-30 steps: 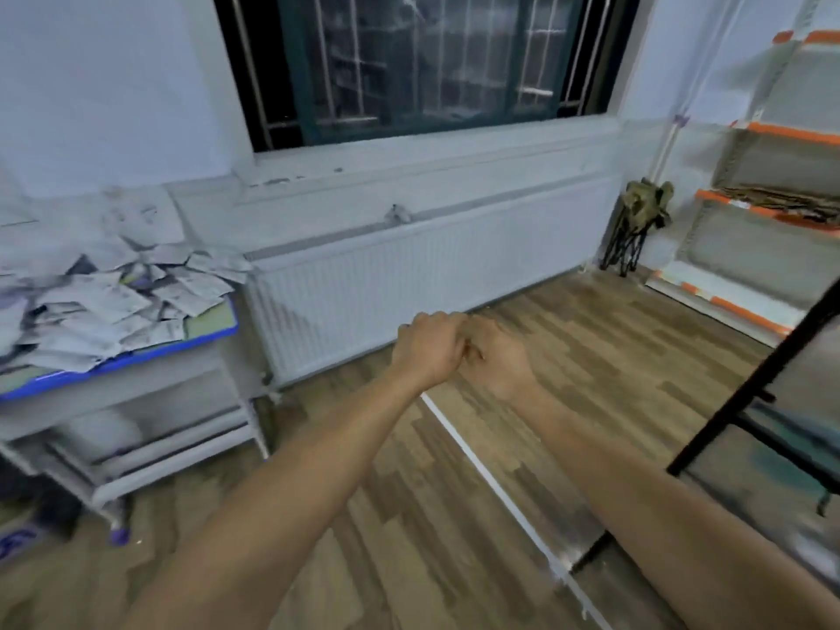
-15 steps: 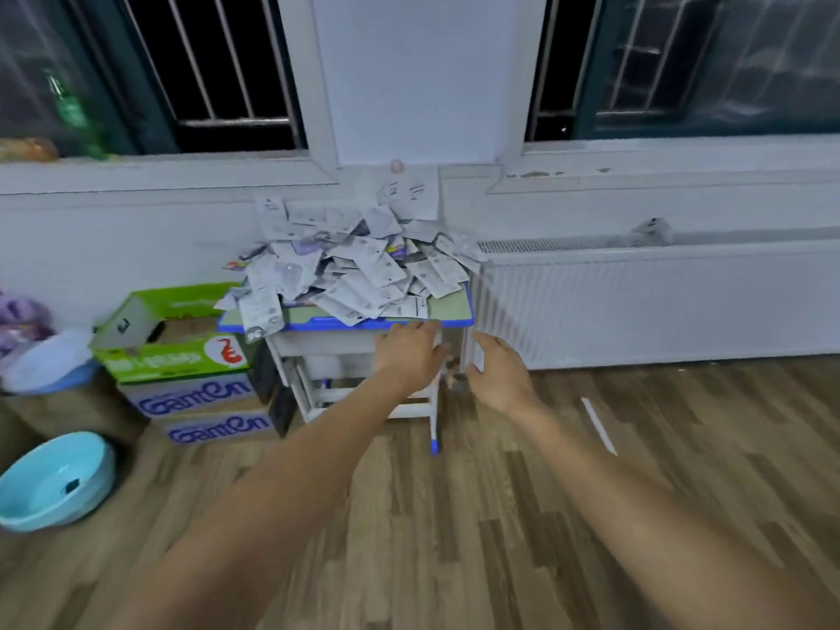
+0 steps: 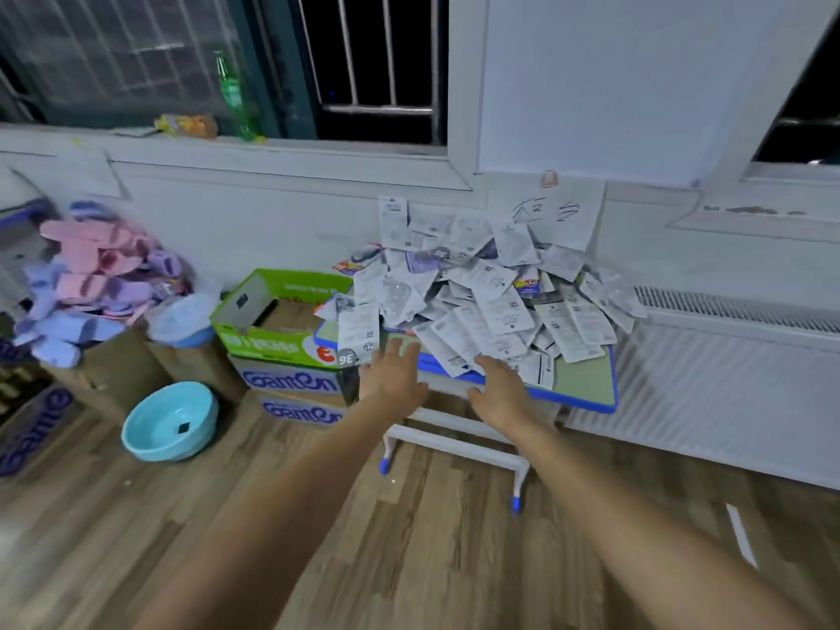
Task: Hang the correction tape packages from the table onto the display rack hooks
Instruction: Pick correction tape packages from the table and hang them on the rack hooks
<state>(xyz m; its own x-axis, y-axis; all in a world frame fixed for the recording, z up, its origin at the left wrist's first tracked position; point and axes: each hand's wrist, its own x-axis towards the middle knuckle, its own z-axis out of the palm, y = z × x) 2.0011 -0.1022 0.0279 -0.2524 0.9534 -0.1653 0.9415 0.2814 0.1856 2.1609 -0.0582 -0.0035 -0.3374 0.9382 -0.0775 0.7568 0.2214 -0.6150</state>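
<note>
While both hands reach toward the heap of correction tape packages on the small blue-edged table, neither holds anything: the left hand has its fingers straight and spread over the table's near-left edge, just below a package that overhangs that edge, and the right hand is likewise flat and relaxed at the near edge, its fingertips at the lowest cards of the heap. The step in hand appears to be the pick-up. For a clean pick, select a card lying on top at the near edge, since one drawn from deeper in the heap will probably drag its neighbours off the table; pinch it at the end bearing the hang hole (the holes are too small to make out here, so this end cannot be confirmed). The packages are flat, elongated cards, mostly lying printed back up and overlapping at mixed angles. Those at the near edge run with their long axis roughly from the wall toward the person, fanned somewhat left and right; several at the rear lean upright against the wall. The overhanging package points its long axis down and toward the person. The display rack is not in view, so carrying the card to it calls for a turn away from the table
</note>
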